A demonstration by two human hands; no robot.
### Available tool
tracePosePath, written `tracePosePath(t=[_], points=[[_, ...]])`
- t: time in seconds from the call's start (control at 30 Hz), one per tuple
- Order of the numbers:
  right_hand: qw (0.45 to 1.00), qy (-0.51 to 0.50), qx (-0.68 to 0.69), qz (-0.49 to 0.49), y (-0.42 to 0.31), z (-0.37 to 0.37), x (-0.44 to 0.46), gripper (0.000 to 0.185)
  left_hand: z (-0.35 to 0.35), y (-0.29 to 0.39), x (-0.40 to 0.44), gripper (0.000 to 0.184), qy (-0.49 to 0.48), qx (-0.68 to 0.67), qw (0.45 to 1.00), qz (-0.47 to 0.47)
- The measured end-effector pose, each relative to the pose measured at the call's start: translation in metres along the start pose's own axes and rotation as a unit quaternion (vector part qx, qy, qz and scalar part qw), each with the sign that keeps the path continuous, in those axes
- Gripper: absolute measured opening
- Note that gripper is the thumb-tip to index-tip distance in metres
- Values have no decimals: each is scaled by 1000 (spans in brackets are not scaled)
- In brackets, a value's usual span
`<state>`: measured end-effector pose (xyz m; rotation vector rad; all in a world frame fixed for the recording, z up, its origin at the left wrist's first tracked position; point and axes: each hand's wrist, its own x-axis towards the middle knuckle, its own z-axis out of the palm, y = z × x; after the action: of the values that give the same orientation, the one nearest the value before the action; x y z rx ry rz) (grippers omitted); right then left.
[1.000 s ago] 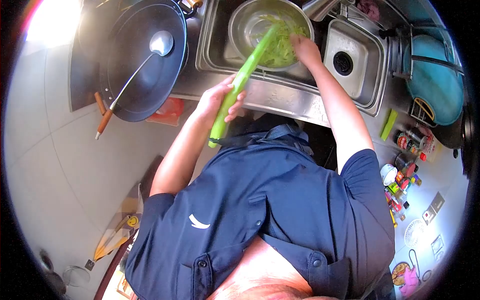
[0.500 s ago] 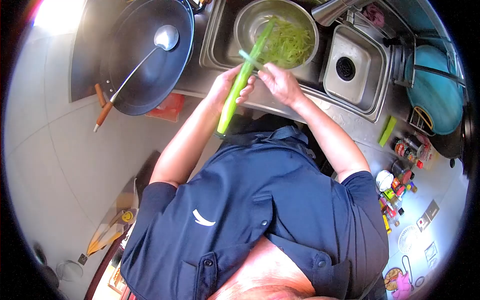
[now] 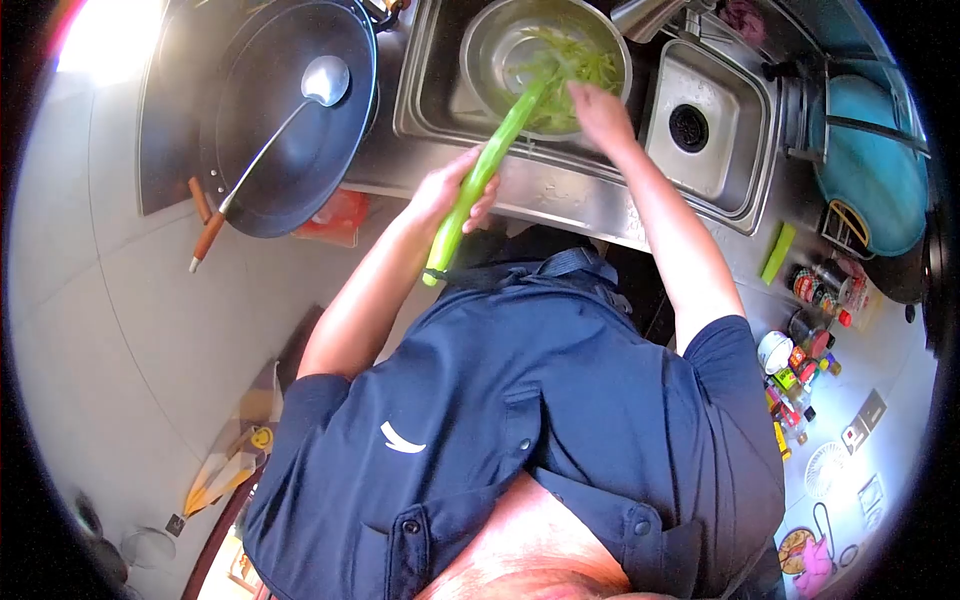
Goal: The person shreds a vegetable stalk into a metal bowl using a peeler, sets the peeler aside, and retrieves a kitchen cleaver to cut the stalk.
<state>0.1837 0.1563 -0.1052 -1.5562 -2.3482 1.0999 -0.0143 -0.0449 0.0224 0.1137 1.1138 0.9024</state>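
My left hand (image 3: 456,192) is wrapped around the middle of a long, slender green vegetable (image 3: 490,160). The vegetable slants from near my apron up over the metal bowl, its lower end by my waist. My right hand (image 3: 602,114) is closed near the upper end, over the bowl. It grips a peeler, smeared by motion and mostly hidden now; its pale handle showed earlier. The round steel bowl (image 3: 474,85) stands in the left sink basin. Thin green peelings (image 3: 592,70) lie in it.
At left is a large dark wok (image 3: 262,150) with a ladle (image 3: 327,82) in it. A smaller sink basin (image 3: 735,125) with a black drain lies to the right. A green strip (image 3: 778,252) and several bottles (image 3: 800,385) stand along the right counter.
My right hand has moved up and to the right, along the vegetable toward its far end. My left hand and the vegetable have shifted slightly down and left.
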Motion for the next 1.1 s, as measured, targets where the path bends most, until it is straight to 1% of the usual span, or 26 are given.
tracePosePath(t=[0.03, 0.07, 0.1, 0.17, 0.2, 0.27, 0.33, 0.4, 0.43, 0.47, 0.53, 0.6, 0.67, 0.7, 0.73, 0.77, 0.8, 0.87, 0.93, 1.0, 1.03, 1.1], points=[[1000, 25, -12, 2, 1, -9, 5, 62, 1, 0, -2, 54, 21, -16, 1000, -3], [999, 48, -24, 4, 2, -15, 9, 62, -2, 0, -2, 54, 23, -17, 1000, -4], [999, 45, -24, 2, -4, -18, 7, 62, -8, -2, 0, 54, 5, -21, 1000, -10], [999, 33, 10, -19, -25, -26, -10, 61, -18, -6, 10, 55, -12, -28, 999, -14], [997, -28, 66, -10, -44, -33, -26, 60, -24, -5, 18, 55, -25, -30, 999, -26], [987, -51, 132, -73, -54, -13, -50, 56, -28, -2, 25, 56, -36, -34, 998, -38], [976, -94, 112, -163, -71, -8, -71, 50, -23, 2, 30, 55, -20, -42, 998, -32], [967, -72, 118, -215, -88, -8, -90, 43, -21, 3, 33, 54, -9, -45, 998, -35], [965, -85, 109, -224, -87, -3, -92, 38, -19, 3, 34, 53, 0, -47, 998, -37], [965, -84, 109, -223, -89, -4, -95, 38, -17, 5, 34, 53, 0, -46, 998, -37], [961, -111, 104, -230, -95, -7, -101, 35, -11, 11, 31, 51, 42, -46, 997, -46], [958, -91, 124, -242, -94, -6, -101, 33, -10, 7, 29, 49, 33, -41, 998, -33], [964, -105, 67, -235, -88, -7, -95, 36, -18, -1, 32, 47, 26, -37, 999, -20], [964, -106, 68, -233, -83, -5, -91, 36, -27, -7, 36, 45, 12, -13, 1000, -19], [969, -103, 64, -215, -75, -1, -83, 39, -22, -2, 33, 43, -1, 11, 1000, -17], [973, -100, 59, -197, -70, 2, -73, 42, -15, -1, 26, 42, 15, 18, 999, 34], [977, -104, 38, -181, -70, -3, -61, 52, -13, 1, 21, 42, 15, 19, 999, 32], [994, -86, 26, -65, -42, 7, -27, 59, -16, 5, 15, 41, -8, 45, 998, 40], [998, -49, 37, -8, -22, 1, 2, 63, -22, 2, 10, 40, -18, 45, 999, 23], [998, -19, -55, 32, -2, -17, 27, 67, -21, -3, 1, 42, -24, 43, 998, 27], [998, -18, -54, 32, -5, -28, 26, 67, -22, -3, 1, 42, -25, 43, 998, 27], [993, -15, -89, 81, -13, -47, 24, 68, -24, -5, 1, 48, -17, 33, 999, 22]])
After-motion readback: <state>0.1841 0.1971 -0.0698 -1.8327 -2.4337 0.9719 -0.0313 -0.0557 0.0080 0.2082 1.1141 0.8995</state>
